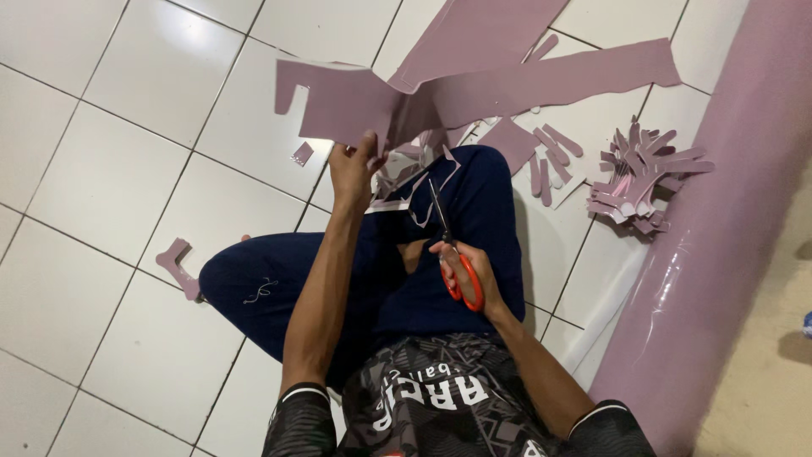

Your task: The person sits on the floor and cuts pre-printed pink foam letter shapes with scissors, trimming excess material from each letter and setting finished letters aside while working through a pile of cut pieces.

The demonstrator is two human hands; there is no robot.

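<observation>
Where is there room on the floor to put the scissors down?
Bare white tiles lie on the left, bordered by the knee and one small mauve scrap. The right is crowded: cut mauve strips, a heap of pieces and the big roll.

Bright overhead light glares off the white floor tiles [161,59]; soft shadows, slight blur, edges mildly distorted.

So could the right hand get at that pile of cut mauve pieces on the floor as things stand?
Probably, but not freely: the right hand holds the orange scissors; the pile lies on open tile to its right.
</observation>
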